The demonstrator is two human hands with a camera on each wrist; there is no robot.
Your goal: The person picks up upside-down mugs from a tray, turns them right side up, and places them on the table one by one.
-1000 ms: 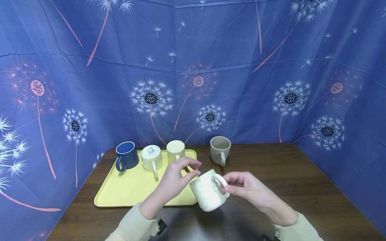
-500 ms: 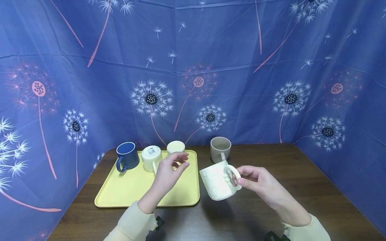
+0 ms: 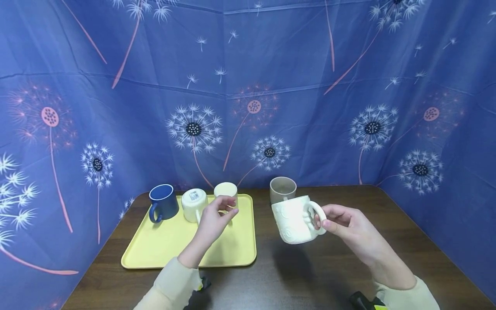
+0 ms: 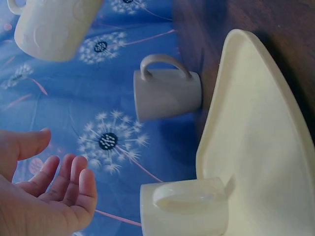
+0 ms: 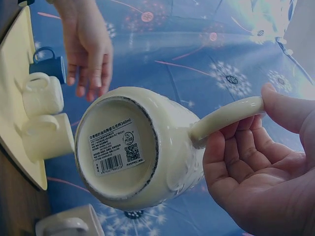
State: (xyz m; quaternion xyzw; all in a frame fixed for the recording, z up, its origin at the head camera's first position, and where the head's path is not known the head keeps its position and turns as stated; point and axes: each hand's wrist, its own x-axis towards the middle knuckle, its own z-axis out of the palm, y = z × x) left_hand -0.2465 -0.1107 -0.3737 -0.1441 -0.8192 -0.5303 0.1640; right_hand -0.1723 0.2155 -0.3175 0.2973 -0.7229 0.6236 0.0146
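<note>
My right hand grips the handle of a white embossed mug, thumb on the outside and fingers through the loop. Raised above the table, the mug is slightly tilted. A printed label with a barcode shows on its base in the right wrist view. My left hand hovers over the yellow tray, fingers loosely bent and holding nothing. Just beyond that hand stands a cream mug, partly hidden by it. Another white mug sits upside down on the tray, a label on its base.
A dark blue mug stands at the tray's back left. Behind the held mug, a grey mug stands on the brown wooden table right of the tray. Blue dandelion-print cloth surrounds the table's back and sides.
My right hand has carried the white embossed mug to the right and upward, away from the tray. My left hand has moved off the mug, leftward and back over the tray.
</note>
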